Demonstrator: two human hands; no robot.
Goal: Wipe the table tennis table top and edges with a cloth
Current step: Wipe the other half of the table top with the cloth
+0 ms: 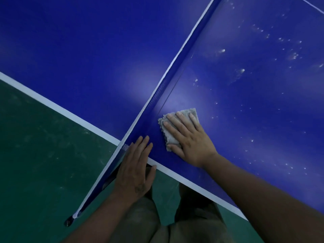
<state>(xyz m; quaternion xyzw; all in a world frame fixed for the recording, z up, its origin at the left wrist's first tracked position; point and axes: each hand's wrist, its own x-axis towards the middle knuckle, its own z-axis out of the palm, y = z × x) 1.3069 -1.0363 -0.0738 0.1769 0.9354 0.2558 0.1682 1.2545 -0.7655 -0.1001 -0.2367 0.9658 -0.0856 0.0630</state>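
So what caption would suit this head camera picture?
Right hand presses a grey cloth flat on the blue table beside the net; left hand rests at its edge.

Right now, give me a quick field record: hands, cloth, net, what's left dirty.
right hand: flat on grey cloth, pressing it to the blue table top
left hand: open, resting at the table edge beside the net
cloth position: just right of the net, near the white edge line
dirt: white specks across the right half

Glossy smooth blue table top (245, 102), nubbly grey cloth (168, 135), fine mesh net (157, 92)
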